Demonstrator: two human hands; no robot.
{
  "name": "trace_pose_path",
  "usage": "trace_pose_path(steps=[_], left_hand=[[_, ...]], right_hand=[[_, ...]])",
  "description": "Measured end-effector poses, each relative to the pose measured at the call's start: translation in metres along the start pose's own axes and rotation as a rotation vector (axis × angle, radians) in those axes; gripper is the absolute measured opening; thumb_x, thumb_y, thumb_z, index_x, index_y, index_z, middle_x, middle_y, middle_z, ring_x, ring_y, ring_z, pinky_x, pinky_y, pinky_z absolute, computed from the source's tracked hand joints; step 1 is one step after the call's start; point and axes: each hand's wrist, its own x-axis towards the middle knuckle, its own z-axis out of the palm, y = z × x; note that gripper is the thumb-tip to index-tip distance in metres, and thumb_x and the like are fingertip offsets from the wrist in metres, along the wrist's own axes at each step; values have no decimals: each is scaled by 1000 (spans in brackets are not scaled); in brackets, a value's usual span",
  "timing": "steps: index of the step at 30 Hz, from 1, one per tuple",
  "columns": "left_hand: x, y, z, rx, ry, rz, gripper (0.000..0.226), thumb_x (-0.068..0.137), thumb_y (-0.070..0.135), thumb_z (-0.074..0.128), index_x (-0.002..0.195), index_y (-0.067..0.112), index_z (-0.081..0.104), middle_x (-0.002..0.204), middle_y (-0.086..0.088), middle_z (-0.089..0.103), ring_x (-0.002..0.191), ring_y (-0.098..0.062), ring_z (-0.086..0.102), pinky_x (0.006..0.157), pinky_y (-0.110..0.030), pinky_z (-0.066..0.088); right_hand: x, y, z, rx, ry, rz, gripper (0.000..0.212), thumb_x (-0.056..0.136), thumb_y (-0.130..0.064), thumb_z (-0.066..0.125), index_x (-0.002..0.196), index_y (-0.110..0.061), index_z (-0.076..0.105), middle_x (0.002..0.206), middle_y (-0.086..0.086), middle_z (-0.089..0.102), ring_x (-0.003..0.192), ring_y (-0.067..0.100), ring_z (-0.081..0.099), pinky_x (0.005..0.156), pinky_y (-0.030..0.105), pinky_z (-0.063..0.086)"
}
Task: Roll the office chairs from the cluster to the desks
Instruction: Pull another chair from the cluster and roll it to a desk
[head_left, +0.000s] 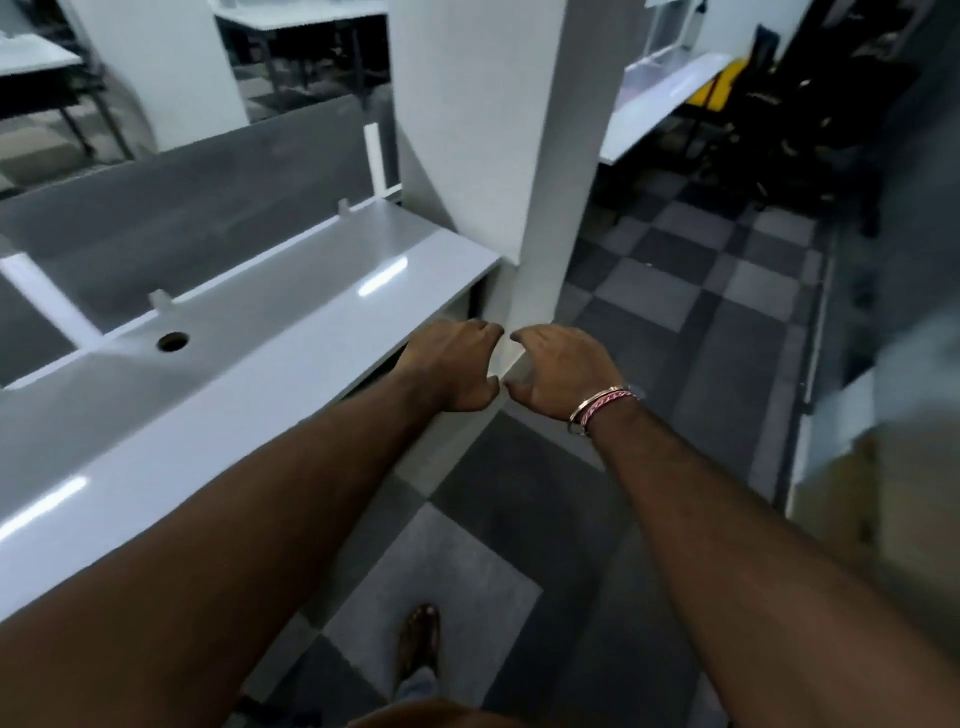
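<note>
My left hand (451, 364) and my right hand (563, 371) are stretched out in front of me, side by side, fingers curled loosely and apart, holding nothing. They hang in the air before a white pillar (498, 156). A cluster of black office chairs (789, 119), one with a yellow part, stands far off at the upper right. A long white desk (223, 374) runs along my left, and a second white desk (660, 104) lies beyond the pillar next to the chairs.
A grey partition panel (171, 218) backs the left desk, which has a round cable hole (172, 341). Grey checkered carpet tiles (675, 312) form an aisle toward the chairs. A blurred cabinet or wall (893, 415) edges the right side. My foot (418, 639) is below.
</note>
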Motion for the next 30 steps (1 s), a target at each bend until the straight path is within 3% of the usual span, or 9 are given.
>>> trace_pose_path(steps=[7,12,18,23,30], left_hand=[[149,7,1,-20,14,236,64,81,55,58,136,22,56,130,-4,68,110,-30,67,90,-45,57],[240,14,1,-47,21,367,54,83,50,63,129,21,59,128,-3,67,111,-25,64,98,-43,54],[352,39,15,-91,-3,409,68,85,50,69,144,22,50,142,-2,58,128,-24,55,110,-43,45],[456,69,28,-24,-35,406,84,89,48,68,159,18,33,163,-7,39,149,-28,37,122,-47,29],[623,121,31,-15,-8,420,77,84,51,70,150,22,44,149,-5,54,134,-26,51,116,-49,40]], right_hand=[[55,89,-7,7,-9,258,59,80,-51,65,126,-14,60,121,6,66,111,26,61,94,40,49],[89,145,-1,36,17,403,68,82,-41,67,139,-8,51,140,10,55,131,23,49,110,35,38],[130,240,12,-51,-14,504,74,84,-47,63,144,-6,45,146,12,50,134,25,45,113,35,33],[163,334,18,-82,7,546,77,87,-45,65,148,-7,39,150,13,45,139,25,40,115,34,28],[217,492,12,-162,-13,544,79,86,-48,66,147,-7,38,148,13,47,135,25,44,115,34,30]])
